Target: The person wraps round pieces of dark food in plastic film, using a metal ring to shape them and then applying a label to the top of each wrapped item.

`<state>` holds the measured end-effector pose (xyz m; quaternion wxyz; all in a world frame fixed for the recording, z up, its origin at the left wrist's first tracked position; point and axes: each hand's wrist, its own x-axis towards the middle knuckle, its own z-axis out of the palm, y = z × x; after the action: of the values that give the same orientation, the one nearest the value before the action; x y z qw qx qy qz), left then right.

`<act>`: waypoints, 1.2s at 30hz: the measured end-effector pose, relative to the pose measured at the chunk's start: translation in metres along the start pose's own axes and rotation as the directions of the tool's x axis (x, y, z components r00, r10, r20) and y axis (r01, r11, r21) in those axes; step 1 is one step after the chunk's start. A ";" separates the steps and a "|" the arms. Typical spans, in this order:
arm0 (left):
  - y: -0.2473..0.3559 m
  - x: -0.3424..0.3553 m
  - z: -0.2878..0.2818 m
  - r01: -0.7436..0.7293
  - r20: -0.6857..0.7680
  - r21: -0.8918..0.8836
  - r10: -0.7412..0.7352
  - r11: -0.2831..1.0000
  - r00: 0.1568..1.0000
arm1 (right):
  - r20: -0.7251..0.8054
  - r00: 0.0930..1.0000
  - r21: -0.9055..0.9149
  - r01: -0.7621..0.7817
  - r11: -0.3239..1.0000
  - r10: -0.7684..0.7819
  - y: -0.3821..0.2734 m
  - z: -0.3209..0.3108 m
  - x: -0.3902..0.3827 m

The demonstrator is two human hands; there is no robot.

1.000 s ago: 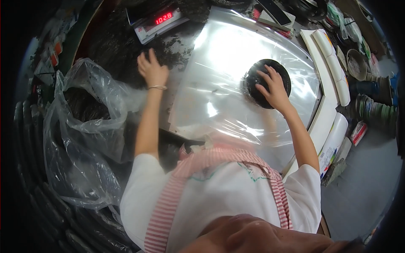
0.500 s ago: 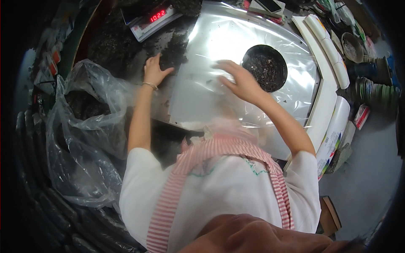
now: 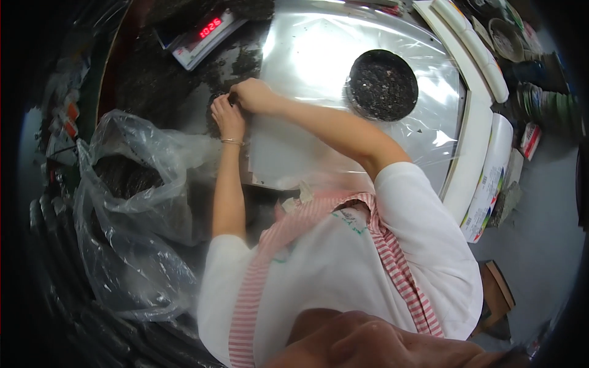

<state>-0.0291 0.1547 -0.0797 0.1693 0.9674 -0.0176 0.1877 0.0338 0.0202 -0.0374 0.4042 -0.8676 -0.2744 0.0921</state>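
Fingers of the right hand [image 3: 254,97], bent and drawn close together, meet those of the left hand [image 3: 229,116], which are curled side by side. A small dark scrap [image 3: 233,99] shows where they meet; whether either hand pinches it, I cannot tell.

Half a second ago the hands were apart, the right one near the round black dish filled with dark, flaky bits [image 3: 381,118]; now it has crossed to the left hand, so the handling seems to have shifted from the dish to the scrap. The dish sits untouched, well to the right of the fingers, on the glossy clear plastic sheet [image 3: 307,147].

Just beyond the fingertips spreads the dark, crumb-strewn tabletop [image 3: 159,80], and farther ahead stands a pale flat scale [image 3: 199,49] with lit red digits. Behind and left of the fingers slumps a crumpled clear plastic bag [image 3: 141,245]. Far right, a white roll with a colourful printed end [image 3: 488,178] and a small red-and-white box [image 3: 531,140] carry print too small to read.
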 end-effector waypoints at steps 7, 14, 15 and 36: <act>-0.040 0.027 0.033 -0.094 0.005 -0.039 0.094 0.995 0.996 | -0.492 0.868 0.592 0.283 0.754 0.061 -0.092 -0.079 -0.041; 0.085 0.018 -0.082 -0.089 -0.035 -0.404 0.082 0.910 0.996 | -0.510 0.826 -0.537 -0.088 0.839 -0.240 0.025 -0.188 -0.211; 0.108 0.002 -0.094 0.063 0.144 -0.585 0.026 0.809 0.989 | -0.393 0.915 -0.657 -0.208 0.724 -0.094 0.030 -0.181 -0.236; 0.267 0.005 0.041 -0.547 0.082 -0.496 0.664 0.674 0.744 | -0.010 0.983 0.015 -0.181 0.983 0.181 0.020 -0.139 -0.373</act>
<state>-0.0361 -0.1105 -0.0279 0.3072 0.8563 -0.4034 0.0982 -0.2160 -0.2862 0.0158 0.4018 -0.8867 -0.1915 0.1253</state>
